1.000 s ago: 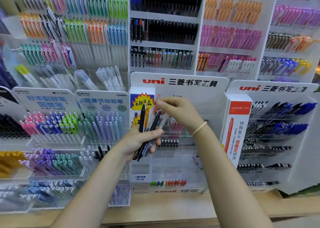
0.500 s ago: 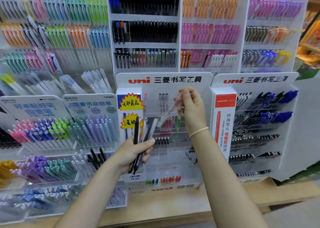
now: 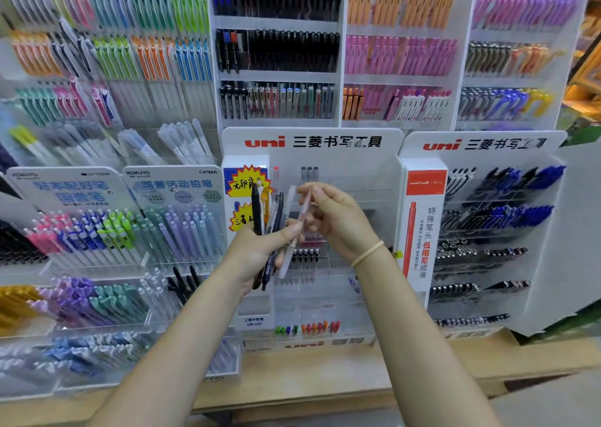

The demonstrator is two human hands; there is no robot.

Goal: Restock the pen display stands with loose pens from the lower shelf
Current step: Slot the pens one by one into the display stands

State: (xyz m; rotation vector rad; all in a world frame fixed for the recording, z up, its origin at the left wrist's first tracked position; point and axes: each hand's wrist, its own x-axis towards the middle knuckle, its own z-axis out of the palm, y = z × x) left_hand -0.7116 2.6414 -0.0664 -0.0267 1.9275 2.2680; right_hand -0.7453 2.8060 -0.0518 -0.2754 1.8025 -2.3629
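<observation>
My left hand [image 3: 260, 251] grips a bundle of loose pens [image 3: 271, 218], black, orange and clear ones, upright in front of the middle white uni display stand [image 3: 312, 143]. My right hand [image 3: 338, 218] pinches a clear pink-tinted pen [image 3: 301, 222] beside the bundle, its tip pointing down. The stand's clear tiers hold a few pens: three at the top [image 3: 309, 173], a black row [image 3: 304, 254] and coloured ones at the bottom [image 3: 309, 327].
A second uni stand [image 3: 487, 231] with blue and black pens stands to the right. Kokuyo stands [image 3: 123, 231] full of pastel pens are on the left. Tall racks of pens [image 3: 276, 46] fill the back. All rest on a wooden shelf [image 3: 309, 371].
My right hand came down from the stand's upper tier back to the bundle and now holds a pink-tinted pen next to it. The view shifted slightly.
</observation>
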